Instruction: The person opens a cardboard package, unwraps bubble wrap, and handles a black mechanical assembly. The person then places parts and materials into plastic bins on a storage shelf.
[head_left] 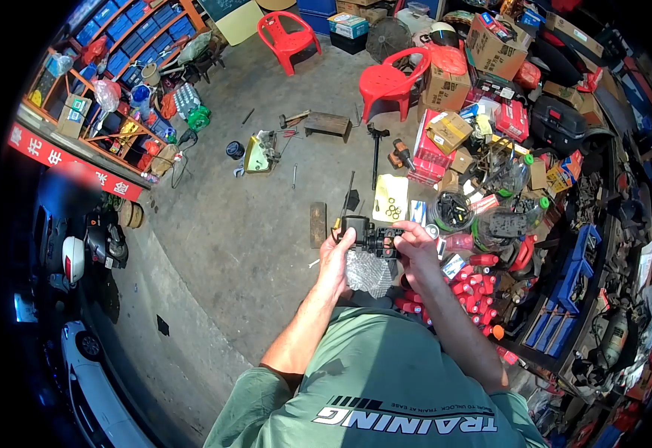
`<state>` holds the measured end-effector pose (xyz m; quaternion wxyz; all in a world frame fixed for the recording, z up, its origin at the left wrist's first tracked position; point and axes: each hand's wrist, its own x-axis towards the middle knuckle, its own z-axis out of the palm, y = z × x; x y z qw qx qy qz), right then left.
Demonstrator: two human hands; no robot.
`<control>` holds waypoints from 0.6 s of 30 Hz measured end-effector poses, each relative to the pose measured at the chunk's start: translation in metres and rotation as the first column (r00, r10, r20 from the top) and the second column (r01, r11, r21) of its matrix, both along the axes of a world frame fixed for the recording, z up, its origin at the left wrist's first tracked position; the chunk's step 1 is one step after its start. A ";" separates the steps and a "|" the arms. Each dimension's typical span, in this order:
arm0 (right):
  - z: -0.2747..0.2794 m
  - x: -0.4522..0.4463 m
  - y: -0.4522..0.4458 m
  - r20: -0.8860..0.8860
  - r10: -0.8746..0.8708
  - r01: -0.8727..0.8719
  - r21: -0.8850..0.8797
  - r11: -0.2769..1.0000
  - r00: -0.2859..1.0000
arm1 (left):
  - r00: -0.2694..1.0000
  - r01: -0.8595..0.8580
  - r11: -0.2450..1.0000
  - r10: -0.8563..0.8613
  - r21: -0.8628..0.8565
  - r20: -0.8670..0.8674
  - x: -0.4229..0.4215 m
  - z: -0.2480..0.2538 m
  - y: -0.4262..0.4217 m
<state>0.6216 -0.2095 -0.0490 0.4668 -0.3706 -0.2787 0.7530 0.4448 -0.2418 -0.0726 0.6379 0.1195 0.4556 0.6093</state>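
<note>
A black mechanical part (380,240) with a boxy left end and a ribbed, knobbly right end is held up in front of my body. My left hand (333,257) is closed on its boxy end, thumb on top. At the other end, my right hand (418,251) grips it with bent fingers. The part's exact kind is too small to tell. Below it, a sheet of clear bubble wrap (368,276) lies on the floor. Just beyond my right hand are a yellow sheet (390,196) bearing several small rings and a blue-and-white box (418,211).
A wooden block (318,225) lies left of the yellow sheet. Farther off are a low wooden stool (327,125), a hammer (294,119) and red chairs (289,39). On the right are a cordless drill (400,154), piled cartons (498,46), red bottles (475,299) and blue trays (565,299).
</note>
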 end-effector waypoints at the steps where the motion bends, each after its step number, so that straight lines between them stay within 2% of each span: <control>1: 0.000 0.000 0.000 0.006 0.003 -0.003 0.007 1.000 1.000 | 1.000 -0.003 1.000 0.003 -0.005 0.002 0.000 -0.002 0.000; 11: 0.000 0.000 -0.001 -0.008 0.009 -0.009 0.024 1.000 1.000 | 1.000 -0.001 1.000 0.001 -0.019 -0.014 -0.001 -0.001 0.000; 18: -0.003 0.001 0.000 0.025 -0.033 0.034 -0.029 0.999 0.999 | 1.000 -0.010 1.000 0.010 -0.013 -0.028 -0.002 -0.001 -0.001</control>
